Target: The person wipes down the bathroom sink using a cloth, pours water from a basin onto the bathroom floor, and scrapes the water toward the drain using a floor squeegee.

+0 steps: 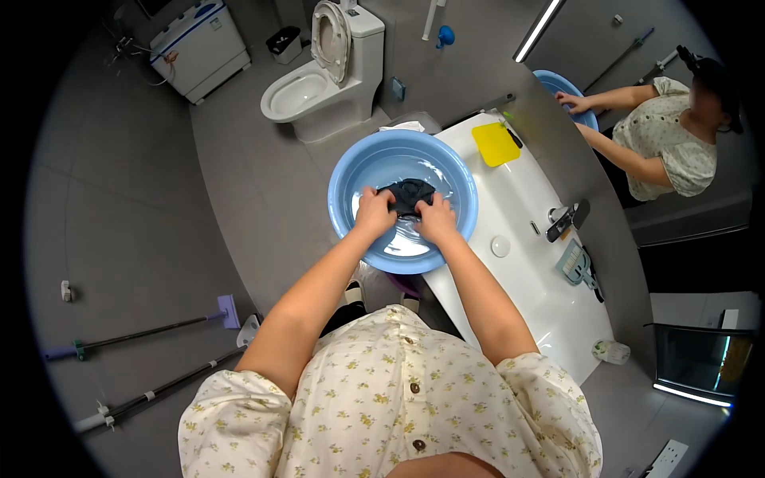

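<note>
Dark cloth (410, 193) sits inside the blue basin (338, 199), bunched up, in what looks like water. Left hand (374, 212) and right hand (436, 219): grip closed on it, one at each side. Should be soft, limp, not fragile; probably heavier and slippery if soaked (can't tell how wet). Best hold: bunched side edges. Basin wall rings both hands, limits sideways room. White sink (522, 227) just beside, with yellow sheet (496, 144) and faucet (566, 221); toilet (366, 68) beyond.
</note>
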`<state>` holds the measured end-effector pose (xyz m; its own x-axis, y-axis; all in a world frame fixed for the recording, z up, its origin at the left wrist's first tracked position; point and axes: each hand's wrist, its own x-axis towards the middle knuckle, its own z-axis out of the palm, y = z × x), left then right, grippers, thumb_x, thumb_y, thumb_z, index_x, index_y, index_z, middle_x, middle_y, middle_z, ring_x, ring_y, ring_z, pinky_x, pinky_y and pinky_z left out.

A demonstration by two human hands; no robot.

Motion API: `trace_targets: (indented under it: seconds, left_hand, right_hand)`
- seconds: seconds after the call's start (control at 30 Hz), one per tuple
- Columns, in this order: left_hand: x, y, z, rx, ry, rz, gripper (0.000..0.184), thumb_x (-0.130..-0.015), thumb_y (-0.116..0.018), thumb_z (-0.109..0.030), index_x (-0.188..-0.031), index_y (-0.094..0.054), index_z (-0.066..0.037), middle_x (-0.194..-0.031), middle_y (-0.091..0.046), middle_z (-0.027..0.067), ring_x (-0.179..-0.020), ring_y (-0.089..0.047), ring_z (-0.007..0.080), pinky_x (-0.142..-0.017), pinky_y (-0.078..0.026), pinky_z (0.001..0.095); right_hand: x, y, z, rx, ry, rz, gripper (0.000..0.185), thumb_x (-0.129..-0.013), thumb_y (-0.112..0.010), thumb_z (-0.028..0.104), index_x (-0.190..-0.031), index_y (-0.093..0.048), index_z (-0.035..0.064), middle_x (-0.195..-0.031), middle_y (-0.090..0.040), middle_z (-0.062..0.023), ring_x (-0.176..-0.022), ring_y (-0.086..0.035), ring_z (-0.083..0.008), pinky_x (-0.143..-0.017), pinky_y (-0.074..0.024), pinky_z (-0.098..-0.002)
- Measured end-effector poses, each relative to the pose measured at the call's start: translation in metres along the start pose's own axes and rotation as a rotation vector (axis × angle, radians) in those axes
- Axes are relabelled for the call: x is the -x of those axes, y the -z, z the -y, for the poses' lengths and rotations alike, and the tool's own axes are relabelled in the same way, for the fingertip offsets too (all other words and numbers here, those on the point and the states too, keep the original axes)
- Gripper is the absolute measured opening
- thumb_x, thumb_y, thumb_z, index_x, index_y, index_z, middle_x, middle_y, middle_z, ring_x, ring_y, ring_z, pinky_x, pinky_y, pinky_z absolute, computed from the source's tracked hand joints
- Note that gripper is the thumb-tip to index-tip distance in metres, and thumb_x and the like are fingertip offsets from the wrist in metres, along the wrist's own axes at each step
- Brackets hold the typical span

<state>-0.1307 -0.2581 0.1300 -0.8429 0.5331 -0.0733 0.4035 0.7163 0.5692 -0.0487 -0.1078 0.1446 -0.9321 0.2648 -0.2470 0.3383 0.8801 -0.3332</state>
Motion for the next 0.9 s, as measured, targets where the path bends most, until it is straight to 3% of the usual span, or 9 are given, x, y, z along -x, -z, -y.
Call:
trace_targets:
  seconds: [0.13, 0.2, 0.3, 0.4, 0.6, 0.73, 0.77, 0.8, 0.9]
  left_hand:
    - [-0.005, 0.012, -0.022, -0.302, 0.084, 0.384, 0.045, -0.072, -0.065, -0.016, -0.115, -0.055, -0.014, -0.117, -0.047, 0.0187, -0.107, -0.051, 0.0367, -0.084, -0.048, 0.0414]
    - [-0.011, 0.009, -0.019, -0.347, 0.081, 0.412, 0.045, -0.074, -0.064, -0.018, -0.118, -0.054, -0.015, -0.115, -0.053, 0.0173, -0.106, -0.055, 0.0333, -0.085, -0.049, 0.0399]
    - [-0.026, 0.005, -0.009, -0.328, 0.095, 0.442, 0.039, -0.075, -0.062, -0.019, -0.113, -0.059, -0.015, -0.109, -0.061, 0.015, -0.101, -0.06, 0.0296, -0.084, -0.049, 0.0396]
    - [-0.037, 0.022, -0.008, -0.46, 0.051, 0.557, 0.03, -0.076, -0.059, -0.019, -0.105, -0.065, -0.013, -0.104, -0.064, 0.0143, -0.097, -0.062, 0.0287, -0.082, -0.05, 0.0391]
    - [-0.04, 0.124, -0.04, -0.155, -0.039, 0.293, 0.023, -0.075, -0.056, -0.02, -0.09, -0.069, -0.009, -0.095, -0.066, 0.0149, -0.092, -0.061, 0.0315, -0.08, -0.048, 0.0404]
    - [-0.026, 0.18, -0.078, 0.041, -0.108, 0.106, 0.023, -0.078, -0.054, -0.017, -0.089, -0.066, -0.001, -0.071, -0.063, 0.0162, -0.066, -0.062, 0.0285, -0.064, -0.047, 0.0378]
    - [-0.023, 0.184, -0.081, 0.112, -0.112, 0.047, 0.023, -0.077, -0.054, -0.017, -0.088, -0.066, -0.001, -0.067, -0.062, 0.0157, -0.062, -0.061, 0.0276, -0.061, -0.047, 0.0373]
    - [-0.022, 0.184, -0.08, 0.111, -0.113, 0.043, 0.023, -0.077, -0.054, -0.017, -0.088, -0.066, -0.001, -0.067, -0.062, 0.0157, -0.062, -0.061, 0.0276, -0.061, -0.047, 0.0373]
    - [-0.02, 0.175, -0.073, 0.091, -0.107, -0.02, 0.023, -0.078, -0.055, -0.018, -0.087, -0.066, -0.001, -0.067, -0.062, 0.0154, -0.063, -0.061, 0.0268, -0.061, -0.046, 0.0368]
  right_hand:
    - [-0.011, -0.006, -0.005, 0.169, 0.167, 0.203, 0.032, -0.079, -0.057, 0.016, -0.111, -0.057, 0.02, -0.112, -0.047, -0.0147, -0.101, -0.055, -0.0351, -0.081, -0.0473, -0.0438]
    - [-0.017, -0.012, -0.01, 0.215, 0.137, 0.153, 0.048, -0.071, -0.067, 0.016, -0.116, -0.051, 0.0224, -0.108, -0.051, -0.0125, -0.095, -0.059, -0.0316, -0.078, -0.0504, -0.0415]
    - [-0.016, -0.005, -0.01, 0.254, 0.012, 0.068, 0.04, -0.076, -0.062, 0.018, -0.115, -0.055, 0.0218, -0.106, -0.057, -0.0125, -0.097, -0.059, -0.0294, -0.079, -0.0497, -0.042]
    - [-0.013, 0.024, -0.007, 0.146, 0.128, 0.358, 0.03, -0.081, -0.059, 0.02, -0.111, -0.06, 0.0198, -0.104, -0.063, -0.0118, -0.097, -0.06, -0.0294, -0.079, -0.049, -0.0422]
    - [0.005, 0.122, -0.004, -0.092, 0.141, 0.015, 0.017, -0.079, -0.062, 0.02, -0.09, -0.068, 0.0093, -0.086, -0.066, -0.0135, -0.083, -0.063, -0.0308, -0.073, -0.0488, -0.0399]
    - [0.019, 0.167, 0.009, -0.374, 0.152, -0.202, 0.016, -0.078, -0.061, 0.018, -0.087, -0.067, 0.0063, -0.077, -0.065, -0.0142, -0.074, -0.063, -0.0294, -0.068, -0.0482, -0.0362]
    - [0.017, 0.165, 0.009, -0.43, 0.167, -0.268, 0.015, -0.077, -0.059, 0.01, -0.088, -0.065, 0.0008, -0.075, -0.064, -0.0123, -0.067, -0.06, -0.0192, -0.062, -0.0451, -0.0293]
    - [0.015, 0.162, 0.009, -0.429, 0.17, -0.271, 0.015, -0.077, -0.059, 0.01, -0.088, -0.065, 0.0008, -0.075, -0.064, -0.0123, -0.067, -0.06, -0.0192, -0.062, -0.0451, -0.0293]
    - [0.009, 0.147, 0.008, -0.478, 0.211, -0.404, 0.017, -0.073, -0.06, 0.014, -0.086, -0.066, 0.0043, -0.082, -0.065, -0.0142, -0.073, -0.063, -0.03, -0.067, -0.0484, -0.0372]
